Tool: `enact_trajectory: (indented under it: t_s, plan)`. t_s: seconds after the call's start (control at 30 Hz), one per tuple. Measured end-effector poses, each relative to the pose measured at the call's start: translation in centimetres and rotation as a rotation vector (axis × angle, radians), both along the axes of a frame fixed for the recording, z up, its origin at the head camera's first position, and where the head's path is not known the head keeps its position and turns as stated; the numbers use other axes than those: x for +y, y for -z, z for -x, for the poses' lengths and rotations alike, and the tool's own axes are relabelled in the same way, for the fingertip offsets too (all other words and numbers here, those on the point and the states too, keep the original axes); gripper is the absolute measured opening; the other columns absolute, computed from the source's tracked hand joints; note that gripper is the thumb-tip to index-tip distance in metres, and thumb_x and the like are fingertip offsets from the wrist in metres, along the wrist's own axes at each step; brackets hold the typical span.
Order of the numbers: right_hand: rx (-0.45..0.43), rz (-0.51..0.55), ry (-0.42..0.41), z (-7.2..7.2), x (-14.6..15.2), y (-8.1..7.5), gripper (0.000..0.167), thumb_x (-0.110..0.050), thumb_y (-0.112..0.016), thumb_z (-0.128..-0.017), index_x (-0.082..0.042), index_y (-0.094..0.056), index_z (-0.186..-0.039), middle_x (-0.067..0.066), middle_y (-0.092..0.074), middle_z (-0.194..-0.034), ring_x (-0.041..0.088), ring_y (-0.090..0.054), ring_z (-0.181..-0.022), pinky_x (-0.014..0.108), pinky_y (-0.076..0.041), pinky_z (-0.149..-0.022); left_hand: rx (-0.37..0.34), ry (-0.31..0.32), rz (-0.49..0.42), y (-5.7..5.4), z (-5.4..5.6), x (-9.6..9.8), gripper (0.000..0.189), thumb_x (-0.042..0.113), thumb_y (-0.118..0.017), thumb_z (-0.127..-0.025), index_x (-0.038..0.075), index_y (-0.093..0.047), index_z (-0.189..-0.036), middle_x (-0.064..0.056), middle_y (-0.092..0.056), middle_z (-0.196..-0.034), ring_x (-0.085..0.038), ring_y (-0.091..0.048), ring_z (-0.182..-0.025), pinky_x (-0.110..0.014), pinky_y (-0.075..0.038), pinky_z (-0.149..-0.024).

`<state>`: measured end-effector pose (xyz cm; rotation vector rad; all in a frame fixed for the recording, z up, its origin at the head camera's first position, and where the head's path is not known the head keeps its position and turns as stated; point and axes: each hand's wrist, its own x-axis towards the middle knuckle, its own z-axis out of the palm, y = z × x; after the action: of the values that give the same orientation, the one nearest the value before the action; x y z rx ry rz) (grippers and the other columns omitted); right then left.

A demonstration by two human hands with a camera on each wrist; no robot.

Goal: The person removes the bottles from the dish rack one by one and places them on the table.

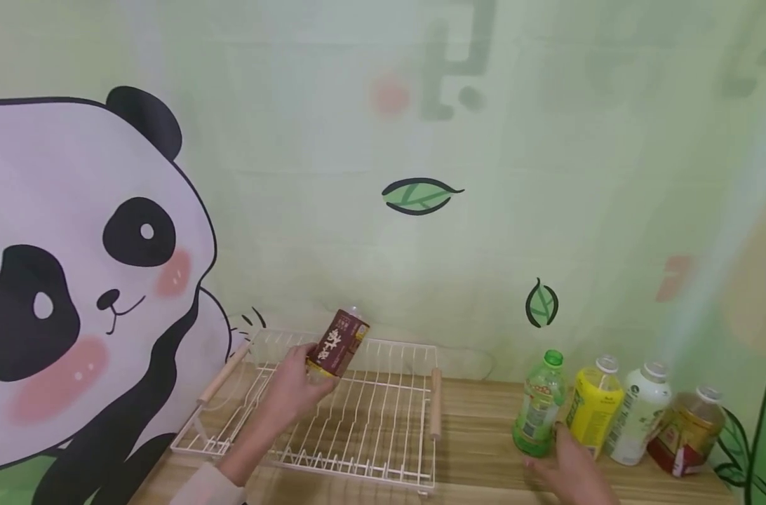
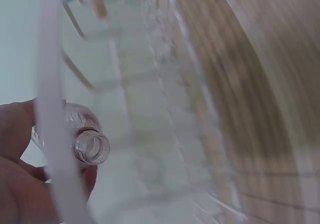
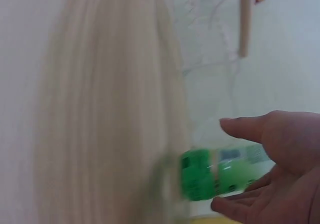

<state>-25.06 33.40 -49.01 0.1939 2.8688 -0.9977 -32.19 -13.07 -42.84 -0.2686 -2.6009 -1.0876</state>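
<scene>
My left hand (image 1: 297, 382) grips a clear plastic bottle with a dark maroon label (image 1: 339, 342), tilted over the white wire rack (image 1: 435, 459). Its uncapped mouth (image 2: 95, 147) shows in the left wrist view, partly behind a blurred white bar. On the right, my right hand (image 1: 575, 470) is beside the lower part of a green plastic bottle (image 1: 539, 410). Thumb and fingers are spread apart around the near side of that green bottle (image 3: 225, 171) in the right wrist view, not closed on it.
A yellow bottle (image 1: 594, 407), a white bottle (image 1: 638, 417) and a bottle with a red-brown label (image 1: 686, 435) stand in a row right of the green one. Wooden handles (image 1: 436, 403) flank the rack. A panda-printed cloth (image 1: 332, 140) hangs behind the wooden table (image 1: 478, 438).
</scene>
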Motion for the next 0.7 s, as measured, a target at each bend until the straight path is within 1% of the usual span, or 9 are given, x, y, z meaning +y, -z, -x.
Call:
enact_trajectory:
  t_s: [0.1, 0.17, 0.27, 0.37, 0.43, 0.53, 0.6, 0.63, 0.7]
  plan:
    - [0.017, -0.046, -0.049, -0.9, -0.3, -1.4, 0.114, -0.057, -0.081, -0.088, 0.018, -0.028, -0.154, 0.046, -0.033, -0.153, 0.064, -0.038, -0.139, 0.076, -0.038, -0.109, 0.032, 0.055, 0.004, -0.8, -1.3, 1.9, 0.08, 0.02, -0.09, -0.084, -0.004, -0.049, -0.149, -0.02, -0.059, -0.137, -0.035, -0.064, -0.116, -0.051, -0.06, -0.094]
    - [0.066, -0.086, -0.086, -1.5, -0.7, -2.6, 0.113, -0.061, -0.079, -0.088, 0.018, -0.032, -0.153, 0.046, -0.037, -0.151, 0.064, -0.041, -0.136, 0.075, -0.041, -0.107, 0.055, 0.103, 0.013, -1.2, -2.1, 3.1, 0.08, 0.018, -0.092, -0.082, 0.0, -0.051, -0.148, -0.015, -0.06, -0.133, -0.031, -0.065, -0.113, -0.045, -0.062, -0.089]
    - [0.189, -0.166, -0.123, -2.5, -1.9, -5.0, 0.104, -0.059, -0.078, -0.09, 0.017, -0.04, -0.15, 0.044, -0.045, -0.146, 0.061, -0.049, -0.131, 0.072, -0.046, -0.104, 0.089, 0.176, 0.071, -1.7, -3.4, 4.7, 0.08, 0.018, -0.093, -0.08, 0.003, -0.052, -0.147, -0.012, -0.06, -0.134, -0.025, -0.064, -0.111, -0.039, -0.063, -0.087]
    - [0.371, -0.242, -0.144, -3.5, -3.7, -7.2, 0.088, -0.048, -0.082, -0.091, 0.012, -0.048, -0.147, 0.038, -0.051, -0.143, 0.056, -0.054, -0.127, 0.07, -0.049, -0.102, 0.124, 0.231, 0.164, -2.2, -4.7, 6.1, 0.081, 0.02, -0.094, -0.079, 0.006, -0.053, -0.148, -0.009, -0.059, -0.138, -0.023, -0.063, -0.115, -0.039, -0.061, -0.092]
    - [0.524, -0.273, -0.171, -4.1, -5.1, -8.4, 0.083, -0.038, -0.087, -0.088, 0.009, -0.052, -0.146, 0.033, -0.054, -0.142, 0.052, -0.057, -0.126, 0.067, -0.052, -0.101, 0.153, 0.257, 0.231, -2.6, -5.5, 6.9, 0.081, 0.021, -0.094, -0.078, 0.007, -0.054, -0.148, -0.008, -0.059, -0.14, -0.024, -0.062, -0.12, -0.042, -0.06, -0.098]
    - [0.783, -0.325, -0.274, -4.5, -7.1, -9.8, 0.086, -0.03, -0.095, -0.08, 0.006, -0.054, -0.146, 0.025, -0.057, -0.141, 0.044, -0.059, -0.124, 0.061, -0.056, -0.099, 0.202, 0.284, 0.331, -3.2, -6.5, 8.0, 0.081, 0.024, -0.095, -0.077, 0.008, -0.056, -0.147, -0.005, -0.06, -0.142, -0.023, -0.061, -0.125, -0.044, -0.056, -0.105]
    - [0.927, -0.372, -0.355, -4.4, -8.2, -10.4, 0.092, -0.029, -0.099, -0.074, 0.004, -0.053, -0.147, 0.022, -0.057, -0.143, 0.041, -0.059, -0.126, 0.059, -0.056, -0.1, 0.234, 0.311, 0.383, -3.6, -6.9, 8.8, 0.081, 0.025, -0.095, -0.077, 0.006, -0.057, -0.146, -0.005, -0.061, -0.142, -0.023, -0.061, -0.127, -0.044, -0.053, -0.109]
    - [0.976, -0.396, -0.392, -4.3, -8.7, -10.6, 0.095, -0.029, -0.1, -0.072, 0.003, -0.052, -0.148, 0.021, -0.057, -0.144, 0.041, -0.058, -0.127, 0.059, -0.055, -0.101, 0.247, 0.32, 0.41, -3.8, -7.1, 9.1, 0.081, 0.025, -0.095, -0.078, 0.006, -0.057, -0.146, -0.005, -0.062, -0.141, -0.022, -0.061, -0.126, -0.043, -0.053, -0.11]
    - [1.031, -0.433, -0.448, -4.0, -9.6, -10.9, 0.1, -0.03, -0.101, -0.069, 0.001, -0.051, -0.15, 0.019, -0.056, -0.147, 0.039, -0.057, -0.13, 0.06, -0.052, -0.106, 0.269, 0.336, 0.456, -4.1, -7.4, 9.8, 0.08, 0.027, -0.095, -0.078, 0.006, -0.057, -0.146, -0.004, -0.062, -0.14, -0.021, -0.061, -0.126, -0.042, -0.052, -0.111]
